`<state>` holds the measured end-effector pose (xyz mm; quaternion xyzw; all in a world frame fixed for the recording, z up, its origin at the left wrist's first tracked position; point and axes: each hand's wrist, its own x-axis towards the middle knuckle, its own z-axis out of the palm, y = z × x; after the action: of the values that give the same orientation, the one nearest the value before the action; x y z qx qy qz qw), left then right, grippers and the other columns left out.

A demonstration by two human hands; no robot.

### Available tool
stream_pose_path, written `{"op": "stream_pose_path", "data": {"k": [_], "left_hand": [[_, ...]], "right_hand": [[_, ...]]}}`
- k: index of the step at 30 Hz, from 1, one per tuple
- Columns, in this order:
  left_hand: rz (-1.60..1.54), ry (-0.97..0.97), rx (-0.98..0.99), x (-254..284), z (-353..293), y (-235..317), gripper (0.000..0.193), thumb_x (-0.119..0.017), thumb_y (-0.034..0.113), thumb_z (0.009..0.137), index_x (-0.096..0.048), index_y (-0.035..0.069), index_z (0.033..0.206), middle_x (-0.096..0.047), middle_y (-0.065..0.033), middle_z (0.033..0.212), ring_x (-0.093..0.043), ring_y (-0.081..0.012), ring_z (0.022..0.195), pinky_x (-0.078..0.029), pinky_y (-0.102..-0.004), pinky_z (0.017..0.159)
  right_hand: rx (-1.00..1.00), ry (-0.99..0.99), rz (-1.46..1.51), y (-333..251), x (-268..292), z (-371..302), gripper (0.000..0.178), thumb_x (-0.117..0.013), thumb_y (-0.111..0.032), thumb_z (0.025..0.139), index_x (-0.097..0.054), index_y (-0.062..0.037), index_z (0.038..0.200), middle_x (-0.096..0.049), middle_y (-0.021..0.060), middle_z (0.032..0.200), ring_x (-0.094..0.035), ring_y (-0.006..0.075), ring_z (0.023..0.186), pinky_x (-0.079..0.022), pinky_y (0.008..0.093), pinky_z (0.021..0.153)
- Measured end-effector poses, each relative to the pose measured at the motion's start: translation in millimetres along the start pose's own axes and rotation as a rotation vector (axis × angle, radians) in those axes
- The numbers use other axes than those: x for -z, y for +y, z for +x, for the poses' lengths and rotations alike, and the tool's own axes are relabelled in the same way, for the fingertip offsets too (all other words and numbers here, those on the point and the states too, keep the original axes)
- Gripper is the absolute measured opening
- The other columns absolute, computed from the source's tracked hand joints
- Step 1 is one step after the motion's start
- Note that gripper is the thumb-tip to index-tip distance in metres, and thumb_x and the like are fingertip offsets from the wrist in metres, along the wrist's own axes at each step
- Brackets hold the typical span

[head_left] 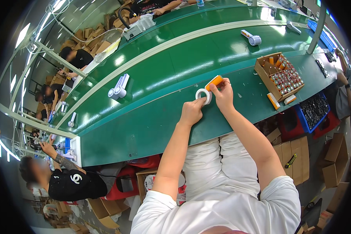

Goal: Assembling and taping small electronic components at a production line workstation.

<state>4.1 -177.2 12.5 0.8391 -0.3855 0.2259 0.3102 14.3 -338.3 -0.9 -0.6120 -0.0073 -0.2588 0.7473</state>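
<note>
My left hand [192,112] grips a roll of white tape [208,97] above the green bench. My right hand [224,96] has its fingers closed round an orange cylindrical battery [214,82], held just beyond the roll. Tape and battery are close together; whether a strip joins them is too small to tell. On the bench to the right stands a cardboard box [266,81] packed with several batteries, some upright with their ends showing. Near its front side lie a loose orange battery [273,101] and another orange-and-white one [289,100].
Beyond the bench, a green conveyor [163,66] carries white handheld fans [120,86], another fan [252,38] farther right. A blue crate [311,112] of black parts sits low at right. A box cutter [290,160] lies on cardboard. At left a co-worker [72,181] works.
</note>
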Motion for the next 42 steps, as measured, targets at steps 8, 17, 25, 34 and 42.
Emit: {"op": "stream_pose_path", "data": {"k": [8, 17, 25, 34, 42], "left_hand": [[-0.06, -0.043, 0.06, -6.9, -2.0, -2.1, 0.03, -0.057, -0.003, 0.069, -0.067, 0.009, 0.095, -0.069, -0.0113, 0.088, -0.067, -0.0304, 0.075, -0.053, -0.0387, 0.064], [-0.209, 0.124, 0.536, 13.4, -6.7, -0.3, 0.042, -0.056, 0.014, 0.091, -0.037, 0.009, 0.127, -0.067, -0.022, 0.099, -0.065, -0.0405, 0.089, -0.052, -0.0451, 0.074], [0.468, 0.355, 0.917, 156.4, -111.5, -67.2, 0.037, -0.066, 0.023, 0.083, -0.053, 0.005, 0.114, -0.055, -0.0173, 0.12, -0.059, -0.0365, 0.105, -0.05, -0.0437, 0.08], [0.75, 0.033, 1.3, 215.6, -82.8, -29.8, 0.048, -0.064, 0.039, 0.084, -0.057, 0.01, 0.122, -0.049, -0.015, 0.125, -0.061, -0.0356, 0.099, -0.05, -0.0451, 0.08], [0.799, 0.096, 0.796, 168.7, 10.2, -197.3, 0.054, -0.069, 0.042, 0.08, -0.055, 0.011, 0.123, -0.05, -0.0188, 0.121, -0.053, -0.0401, 0.106, -0.048, -0.0455, 0.084]], "right_hand": [[-0.121, 0.444, 0.455, 7.1, 9.5, 46.1, 0.024, -0.066, -0.015, 0.09, -0.05, -0.0004, 0.102, -0.058, 0.0071, 0.096, -0.061, 0.0158, 0.084, -0.054, 0.029, 0.074], [-0.288, 0.036, 0.239, 21.4, 43.9, 74.6, 0.033, -0.064, -0.015, 0.091, -0.051, 0.0043, 0.115, -0.059, 0.0075, 0.102, -0.061, 0.0154, 0.091, -0.053, 0.0283, 0.076], [-0.322, -0.029, 0.212, 15.6, 43.8, 69.9, 0.027, -0.064, -0.012, 0.091, -0.053, 0.0018, 0.111, -0.059, 0.0052, 0.097, -0.061, 0.0136, 0.087, -0.053, 0.0268, 0.073], [-0.365, -0.027, 0.131, 3.0, 33.9, 74.9, 0.019, -0.059, -0.014, 0.094, -0.055, -0.0013, 0.108, -0.059, 0.0015, 0.091, -0.06, 0.0076, 0.077, -0.049, 0.02, 0.065], [-0.372, -0.031, 0.133, 6.1, 34.7, 76.0, 0.017, -0.059, -0.012, 0.094, -0.055, -0.0013, 0.106, -0.059, 0.0012, 0.089, -0.059, 0.0071, 0.075, -0.048, 0.0195, 0.062]]}}
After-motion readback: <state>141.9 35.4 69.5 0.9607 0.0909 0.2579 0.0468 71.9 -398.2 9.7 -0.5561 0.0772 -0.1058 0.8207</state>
